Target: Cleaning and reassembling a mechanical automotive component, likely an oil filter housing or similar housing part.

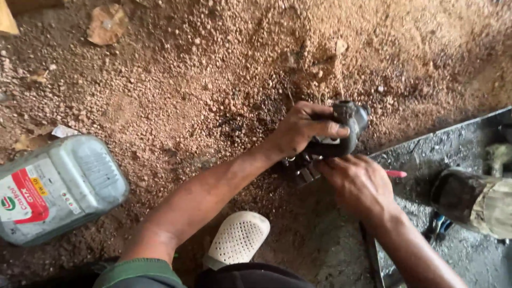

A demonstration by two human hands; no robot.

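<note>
At frame centre-right, the left hand (pixel 301 128) is clamped around a dark metal part (pixel 341 133) above gravel (pixel 213 64). The right hand (pixel 360 184) pinches a red-handled tool (pixel 396 174) against it. A grey jug (pixel 56 186) lies lower left.

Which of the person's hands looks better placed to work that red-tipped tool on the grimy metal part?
Probably the right hand: it holds the red-tipped tool under the metal part. The left hand is wrapped around that part, steadying it.

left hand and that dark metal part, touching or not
Touching. The head view shows the left hand with its fingers wrapped across the dark metal part, no gap between them.
</note>
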